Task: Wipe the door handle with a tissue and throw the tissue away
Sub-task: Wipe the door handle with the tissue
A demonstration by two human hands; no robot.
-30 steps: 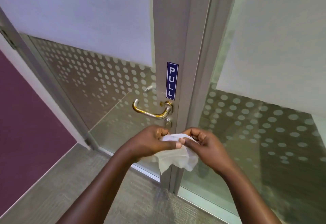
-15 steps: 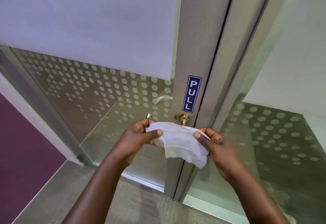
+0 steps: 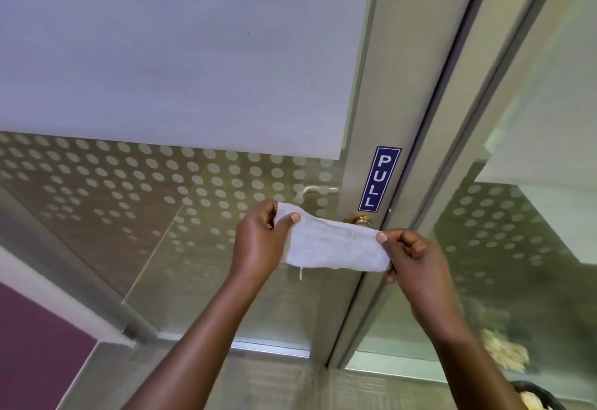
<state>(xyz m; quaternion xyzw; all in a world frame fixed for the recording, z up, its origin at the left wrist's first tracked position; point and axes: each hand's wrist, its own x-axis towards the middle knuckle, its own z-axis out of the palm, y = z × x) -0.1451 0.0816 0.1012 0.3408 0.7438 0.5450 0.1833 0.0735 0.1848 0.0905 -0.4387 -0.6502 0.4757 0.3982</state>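
Observation:
A white tissue is stretched flat between my two hands in front of the door. My left hand pinches its left end and my right hand pinches its right end. The tissue covers most of the brass door handle; only the round base by the door frame shows above it. A blue PULL sign sits on the metal door stile just above the handle.
The glass door has a frosted upper panel and a dotted film below. A second glass panel stands to the right of the frame. A purple wall is at the lower left. Part of a dark bin shows at the bottom right.
The crumpled tissue has been pulled open into a flat strip between both hands and raised in front of the handle, which now hides behind it. The camera has come closer to the door.

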